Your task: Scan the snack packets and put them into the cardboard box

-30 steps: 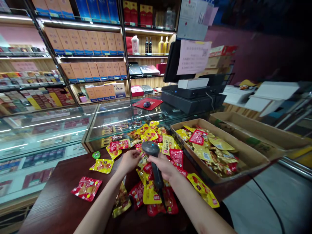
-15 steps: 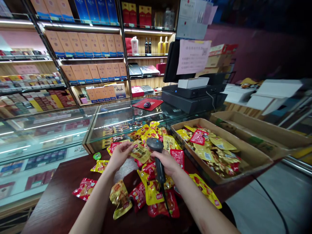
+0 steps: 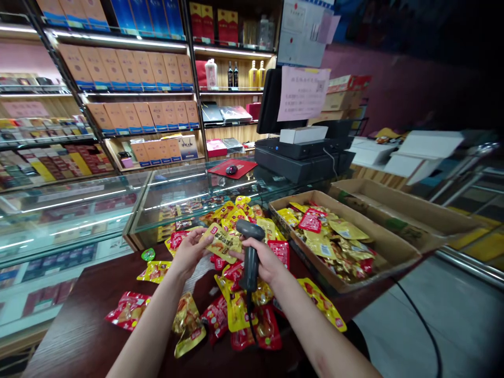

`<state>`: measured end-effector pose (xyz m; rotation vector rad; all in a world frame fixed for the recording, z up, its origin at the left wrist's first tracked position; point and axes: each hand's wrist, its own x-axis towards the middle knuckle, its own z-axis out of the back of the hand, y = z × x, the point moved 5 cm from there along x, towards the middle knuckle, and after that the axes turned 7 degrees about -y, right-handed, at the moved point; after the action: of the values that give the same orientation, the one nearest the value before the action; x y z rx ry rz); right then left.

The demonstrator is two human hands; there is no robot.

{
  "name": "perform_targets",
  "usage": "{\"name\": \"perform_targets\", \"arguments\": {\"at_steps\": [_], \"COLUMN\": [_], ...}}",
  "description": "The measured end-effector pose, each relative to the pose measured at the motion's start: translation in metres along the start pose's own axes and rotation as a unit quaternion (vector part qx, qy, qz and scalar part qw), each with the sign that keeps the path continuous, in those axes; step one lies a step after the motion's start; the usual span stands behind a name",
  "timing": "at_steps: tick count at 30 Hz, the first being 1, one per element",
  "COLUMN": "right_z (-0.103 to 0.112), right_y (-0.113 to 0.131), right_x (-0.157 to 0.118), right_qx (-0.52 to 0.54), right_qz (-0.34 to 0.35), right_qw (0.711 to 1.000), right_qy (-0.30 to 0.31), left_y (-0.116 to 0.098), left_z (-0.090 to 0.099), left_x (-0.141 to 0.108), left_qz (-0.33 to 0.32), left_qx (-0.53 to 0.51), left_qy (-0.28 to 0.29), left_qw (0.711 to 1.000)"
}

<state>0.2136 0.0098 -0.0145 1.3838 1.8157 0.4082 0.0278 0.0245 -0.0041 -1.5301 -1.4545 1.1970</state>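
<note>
Left hand (image 3: 191,254) gripping gold packet (image 3: 221,242), center frame.
Right hand (image 3: 261,258) is closing its grip around the scanner (image 3: 250,257).

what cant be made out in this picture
All in the head view:
- Back of the gold packet in the left hand: faces away from the camera.
- Part of the right hand: behind the scanner.
- Small print on the pink sheet: blurred.
- Lower packets in the filled carton: under the top ones.
- Both forearms' upper ends: cut off by the bottom edge.
</note>
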Motion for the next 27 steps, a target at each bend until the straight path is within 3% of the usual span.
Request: {"name": "perform_targets", "arguments": {"at_steps": [4, 9, 14, 19, 23, 27], "right_z": [0.001, -0.011, -0.024, -0.028, -0.017, -0.016], "right_y": [0.003, 0.002, -0.002, 0.001, 0.005, 0.003], "right_x": [-0.002, -0.011, -0.026, -0.032, -0.027, -0.029], "right_qx": [0.014, -0.026, -0.131, -0.162, -0.144, -0.167], "right_qz": [0.033, 0.136, 0.207, 0.191, 0.151, 0.088], "right_qw": [0.999, 0.989, 0.967, 0.966, 0.978, 0.982], "right_qy": [-0.014, 0.045, 0.066, 0.062, 0.0, 0.015], "left_y": [0.015, 0.024, 0.013, 0.007, -0.003, -0.007], "left_z": [0.001, -0.003, -0.021, -0.011, -0.008, -0.008], "left_x": [0.004, 0.007, -0.001, -0.004, -0.007, -0.009], "left_qz": [0.065, 0.075, 0.069, 0.036, 0.035, 0.034], "left_qx": [-0.008, -0.084, -0.198, -0.125, -0.078, -0.031], "left_qy": [0.01, -0.036, 0.031, -0.017, 0.032, 0.053], "left_qw": [0.998, 0.993, 0.977, 0.991, 0.996, 0.998]}}
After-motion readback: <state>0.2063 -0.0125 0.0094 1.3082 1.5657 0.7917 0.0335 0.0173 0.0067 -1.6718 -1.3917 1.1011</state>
